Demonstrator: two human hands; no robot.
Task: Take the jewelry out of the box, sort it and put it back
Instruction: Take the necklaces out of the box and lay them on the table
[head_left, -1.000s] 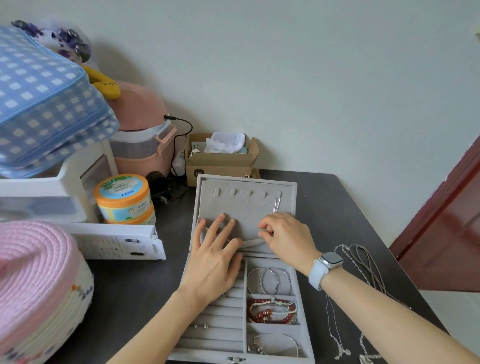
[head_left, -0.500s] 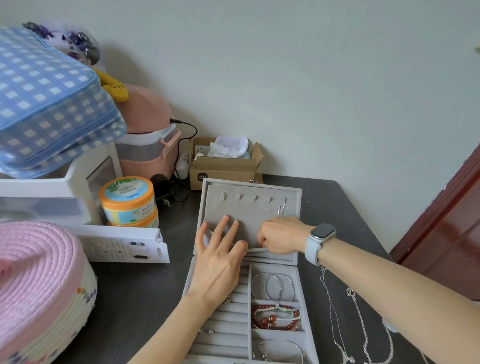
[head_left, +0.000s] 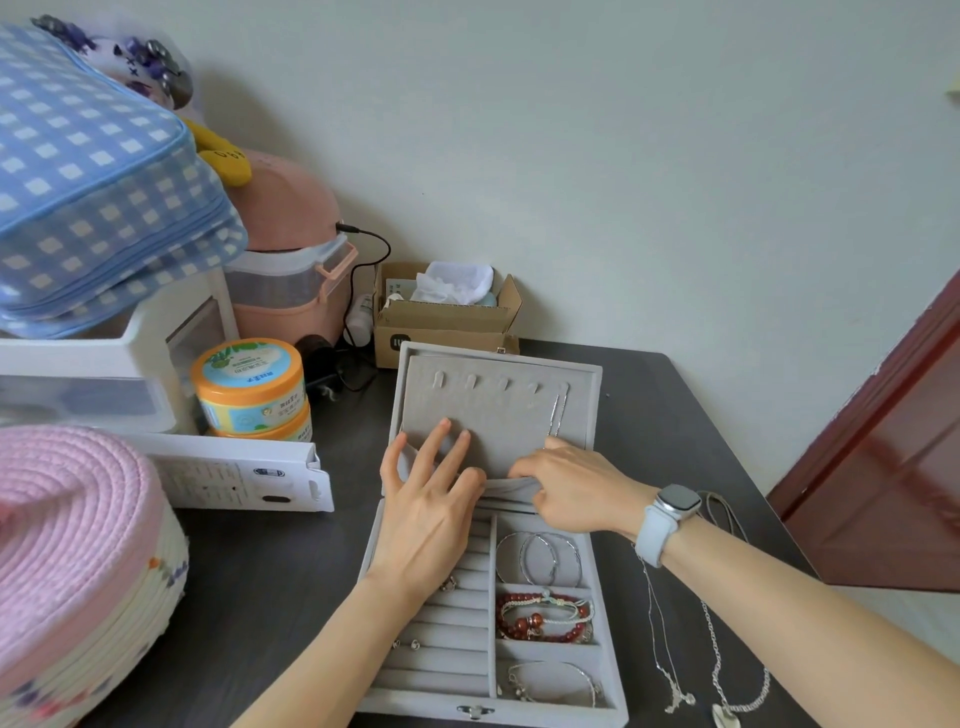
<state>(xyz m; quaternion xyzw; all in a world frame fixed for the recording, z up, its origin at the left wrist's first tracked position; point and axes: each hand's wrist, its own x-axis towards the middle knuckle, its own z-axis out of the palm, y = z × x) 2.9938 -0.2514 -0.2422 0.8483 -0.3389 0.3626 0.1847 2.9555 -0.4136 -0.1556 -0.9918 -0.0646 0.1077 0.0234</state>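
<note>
- Grey velvet lines the box (head_left: 605, 691), which lies open at lower centre of the frame on the dark table (head_left: 260, 571); its lid (head_left: 498, 410) lies back toward the wall. A hard push on the lid could slide the whole box and jolt the trays.
- The left hand (head_left: 431, 514) lies flat on the lid panel, fingers spread and straight, holding nothing. If it lifts early, the pocket edge (head_left: 506, 486) may spring back.
- The right hand (head_left: 576, 488), centre frame, has fingers curled at that pocket edge, seemingly pinching it; whether it also holds jewelry is hidden. A tug there could snag the chain (head_left: 556, 415) hanging from the rightmost hook.
- Bangles (head_left: 540, 558), red beads (head_left: 545, 616) and a bracelet (head_left: 556, 680) sit in the right-hand compartments; small rings (head_left: 408, 644) sit in the left-hand rolls. A knock from a forearm could spill or mix them.
- Necklaces (head_left: 691, 670) lie loose on the table at lower right, close under the right forearm. Dragging the arm could tangle them or sweep them off.
</note>
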